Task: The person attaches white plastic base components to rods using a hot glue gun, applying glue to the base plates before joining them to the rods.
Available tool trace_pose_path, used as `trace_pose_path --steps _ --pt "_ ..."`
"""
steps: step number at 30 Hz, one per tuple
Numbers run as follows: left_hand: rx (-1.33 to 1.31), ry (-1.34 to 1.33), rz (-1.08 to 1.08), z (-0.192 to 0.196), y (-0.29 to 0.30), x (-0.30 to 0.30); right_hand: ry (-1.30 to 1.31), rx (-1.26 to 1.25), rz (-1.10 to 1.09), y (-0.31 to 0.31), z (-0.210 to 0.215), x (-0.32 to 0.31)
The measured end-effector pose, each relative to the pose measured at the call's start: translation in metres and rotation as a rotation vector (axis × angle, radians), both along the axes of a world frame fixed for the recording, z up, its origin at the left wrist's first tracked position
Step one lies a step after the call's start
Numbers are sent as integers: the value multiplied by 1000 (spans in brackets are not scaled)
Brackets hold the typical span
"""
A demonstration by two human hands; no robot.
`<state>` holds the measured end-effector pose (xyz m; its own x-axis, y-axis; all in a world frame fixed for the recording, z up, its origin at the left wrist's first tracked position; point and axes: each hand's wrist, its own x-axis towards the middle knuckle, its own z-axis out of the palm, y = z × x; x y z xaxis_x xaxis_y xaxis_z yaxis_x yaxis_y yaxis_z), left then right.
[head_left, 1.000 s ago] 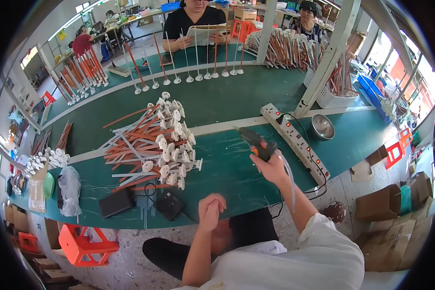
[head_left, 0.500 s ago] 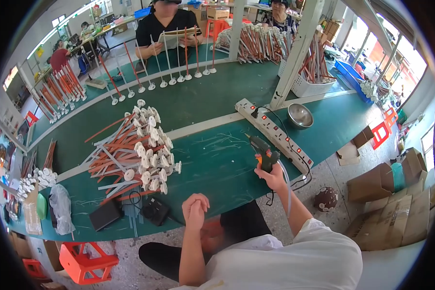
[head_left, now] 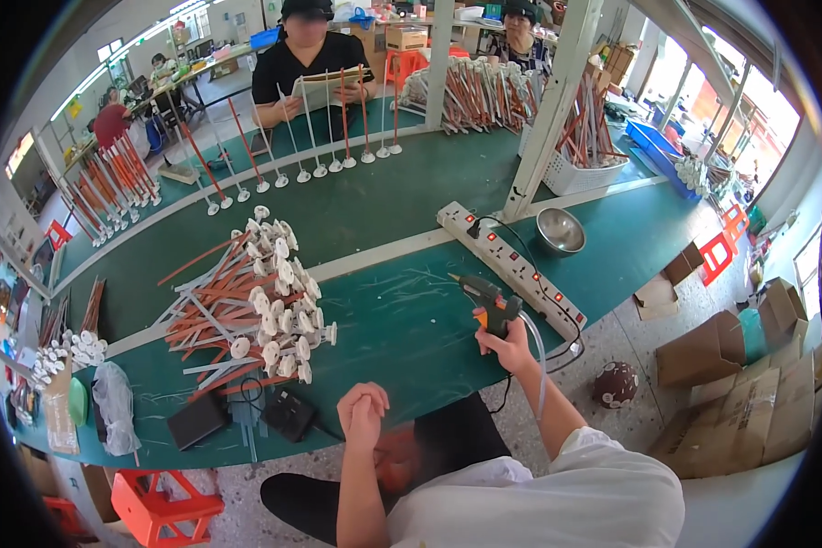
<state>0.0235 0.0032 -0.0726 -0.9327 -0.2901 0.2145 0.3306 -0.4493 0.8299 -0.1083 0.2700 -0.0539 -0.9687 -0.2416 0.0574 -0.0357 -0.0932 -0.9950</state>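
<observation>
My right hand [head_left: 510, 349] is wrapped round the handle of a dark green hot glue gun [head_left: 486, 300] with an orange trigger. Its nozzle points left over the green tabletop, and a long translucent glue stick [head_left: 535, 342] curves out of its back. By the table's front edge, my left hand [head_left: 363, 409] is closed with its fingers curled, and nothing shows in it. Left of both hands lies a heap of flat brown and grey sticks [head_left: 212, 315] with white round bases [head_left: 288, 292]; neither hand touches it.
A white power strip [head_left: 521, 272] with cables lies beside the glue gun, near a metal bowl [head_left: 560, 231]. Several sticks on bases [head_left: 320, 170] stand along the far side. Black boxes [head_left: 198, 421] lie front left. A person [head_left: 312, 68] holding papers is across the table.
The view has shifted slightly. My right hand has brought the glue gun a little left, away from the power strip, with its nozzle lower. My left hand stays curled.
</observation>
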Motion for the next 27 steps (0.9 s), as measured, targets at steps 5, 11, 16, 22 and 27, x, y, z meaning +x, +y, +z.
trace_pose_path --steps 5,11,16,22,27 --pt "13 -14 -23 -5 -2 1 -66 -63 2 3 4 -5" --pt "18 -25 -3 -3 0 2 -221 -396 86 20 2 -17" --pt "25 5 -23 -1 -1 2 -211 -479 129 20 2 -17" --pt "41 4 -20 -2 -1 1 -159 -290 60 11 9 -11" --pt "57 13 -13 -3 -1 1 -120 -233 68 9 11 -10"
